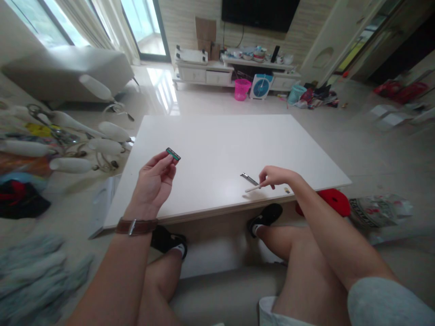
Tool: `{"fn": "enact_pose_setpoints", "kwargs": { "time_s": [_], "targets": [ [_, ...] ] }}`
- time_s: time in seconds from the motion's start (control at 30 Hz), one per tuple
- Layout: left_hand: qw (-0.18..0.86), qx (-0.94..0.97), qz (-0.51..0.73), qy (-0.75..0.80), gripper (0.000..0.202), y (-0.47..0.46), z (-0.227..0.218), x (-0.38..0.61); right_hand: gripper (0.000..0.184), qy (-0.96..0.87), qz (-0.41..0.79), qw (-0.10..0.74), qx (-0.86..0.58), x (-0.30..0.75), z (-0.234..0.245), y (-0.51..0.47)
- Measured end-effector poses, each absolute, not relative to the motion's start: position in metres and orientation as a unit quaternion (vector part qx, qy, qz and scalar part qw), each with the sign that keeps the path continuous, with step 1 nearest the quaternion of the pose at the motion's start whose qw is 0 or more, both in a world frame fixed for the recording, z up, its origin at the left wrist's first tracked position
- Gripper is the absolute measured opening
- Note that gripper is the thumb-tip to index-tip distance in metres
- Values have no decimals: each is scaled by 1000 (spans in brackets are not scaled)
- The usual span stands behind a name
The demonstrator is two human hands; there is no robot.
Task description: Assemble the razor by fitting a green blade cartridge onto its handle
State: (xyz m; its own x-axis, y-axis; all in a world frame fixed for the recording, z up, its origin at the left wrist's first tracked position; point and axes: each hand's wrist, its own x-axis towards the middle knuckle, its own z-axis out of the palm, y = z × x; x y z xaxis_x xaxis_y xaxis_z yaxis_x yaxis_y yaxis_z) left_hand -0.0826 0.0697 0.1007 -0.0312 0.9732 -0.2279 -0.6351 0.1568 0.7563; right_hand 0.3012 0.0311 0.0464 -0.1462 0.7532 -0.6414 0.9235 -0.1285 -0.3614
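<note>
My left hand [154, 181] is raised over the left part of the white table [217, 136], fingers pinched round a small dark rectangular piece with a green face [173, 154]. My right hand [273, 175] rests low on the table near its front edge, fingers closed on a thin pale stick [252, 189] that lies along the surface. A small dark metal strip [249, 179] lies on the table just left of that hand. A tiny brownish bit [287, 190] sits by my right wrist. A brown watch strap [136, 225] circles my left wrist.
A pile of white bulb-shaped objects with wires [68, 136] lies on the floor at the left, beside a grey sofa [68, 72]. A TV stand [234, 72], pink bin [242, 88] and small fan [261, 86] stand at the back. A red object [335, 201] lies at the table's right corner.
</note>
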Motion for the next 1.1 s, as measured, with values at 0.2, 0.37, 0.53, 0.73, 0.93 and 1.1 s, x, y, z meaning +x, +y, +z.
{"fn": "enact_pose_setpoints", "kwargs": {
  "time_s": [0.2,0.37,0.53,0.73,0.93,1.1],
  "targets": [
    [659,233,604,383,19,69,101,-82,19,616,-354,120,693,334,44,21],
    [657,244,601,384,20,69,99,-82,20,605,-364,146,693,321,35,23],
    [661,238,595,389,19,70,98,-80,18,624,-387,149,662,293,35,33],
    [663,237,594,390,21,70,97,-80,17,611,-364,145,688,318,43,31],
    [665,244,589,389,20,70,99,-78,18,602,-381,156,684,317,32,26],
    [663,249,586,394,20,69,98,-77,19,613,-390,149,670,287,28,35]
  ]
}}
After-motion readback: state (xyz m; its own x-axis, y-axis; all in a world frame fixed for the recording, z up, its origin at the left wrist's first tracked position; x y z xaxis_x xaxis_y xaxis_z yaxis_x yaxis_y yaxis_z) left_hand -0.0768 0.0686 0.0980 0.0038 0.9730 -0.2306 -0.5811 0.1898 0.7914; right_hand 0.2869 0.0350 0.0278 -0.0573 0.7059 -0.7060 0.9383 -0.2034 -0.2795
